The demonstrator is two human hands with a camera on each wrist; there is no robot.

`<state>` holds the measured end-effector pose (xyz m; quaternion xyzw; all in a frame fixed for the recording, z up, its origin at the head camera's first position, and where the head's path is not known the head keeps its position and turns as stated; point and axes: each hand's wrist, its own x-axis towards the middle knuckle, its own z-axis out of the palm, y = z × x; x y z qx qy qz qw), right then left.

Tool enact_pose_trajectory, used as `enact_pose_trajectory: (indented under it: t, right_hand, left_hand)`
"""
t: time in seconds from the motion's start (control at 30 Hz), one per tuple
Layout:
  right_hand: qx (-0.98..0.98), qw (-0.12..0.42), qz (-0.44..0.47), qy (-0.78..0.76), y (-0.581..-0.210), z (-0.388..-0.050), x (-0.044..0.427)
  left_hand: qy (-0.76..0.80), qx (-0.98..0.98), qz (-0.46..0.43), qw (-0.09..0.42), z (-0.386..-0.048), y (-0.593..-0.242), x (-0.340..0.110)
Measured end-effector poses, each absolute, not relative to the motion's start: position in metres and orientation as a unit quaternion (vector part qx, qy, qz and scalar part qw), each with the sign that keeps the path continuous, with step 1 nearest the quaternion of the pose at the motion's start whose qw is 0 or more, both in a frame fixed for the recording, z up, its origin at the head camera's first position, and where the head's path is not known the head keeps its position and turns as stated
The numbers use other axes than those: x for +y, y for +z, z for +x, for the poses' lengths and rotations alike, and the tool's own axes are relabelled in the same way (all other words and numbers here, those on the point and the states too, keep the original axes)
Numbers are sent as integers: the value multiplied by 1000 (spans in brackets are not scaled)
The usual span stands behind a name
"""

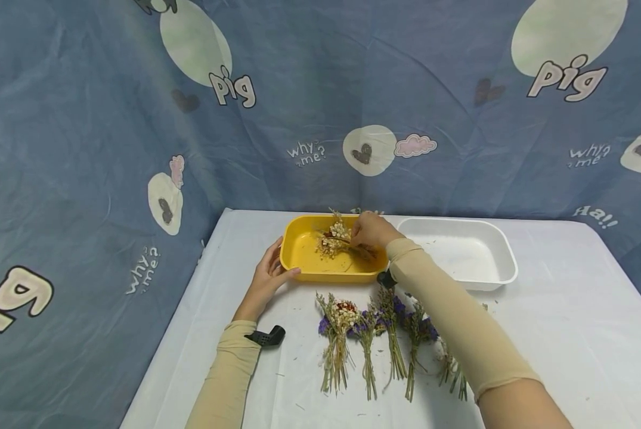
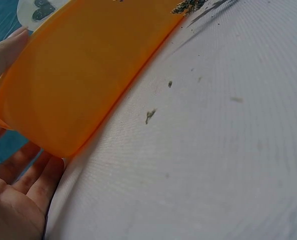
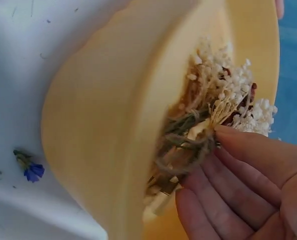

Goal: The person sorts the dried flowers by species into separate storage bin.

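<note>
A small bunch of dried flowers [image 3: 238, 97], cream with dark red bits and tied with twine round its stems, lies inside a yellow tray [image 1: 325, 277]. My right hand [image 1: 371, 229] reaches over the tray and pinches the bunch at its tied stems between thumb and fingers, as the right wrist view shows. At the tray's left end, my left hand [image 1: 266, 277] touches the outside with fairly straight, spread fingers. In the left wrist view, its fingertips meet the tray's lower corner [image 2: 63, 150], and a digit [image 2: 8, 55] lies against the rim.
A white tray [image 1: 505, 280] stands right of the yellow one. Several tied bunches of dried flowers [image 1: 341, 333] lie in a row in front, some partly behind my right forearm. Loose bits and a fallen purple blossom [image 3: 33, 171] dot the white cloth. A blue printed curtain [image 1: 299, 89] hangs behind.
</note>
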<state>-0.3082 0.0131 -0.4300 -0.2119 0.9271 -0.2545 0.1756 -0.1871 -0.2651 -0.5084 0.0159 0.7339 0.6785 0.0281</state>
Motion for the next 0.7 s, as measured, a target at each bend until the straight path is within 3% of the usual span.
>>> enact_pose_trajectory:
  t: [0.7]
  right_hand:
    - [926,200,-229,-223,-444,-311,7]
  left_hand:
    - [679,733,26,26,-187,-510,-265]
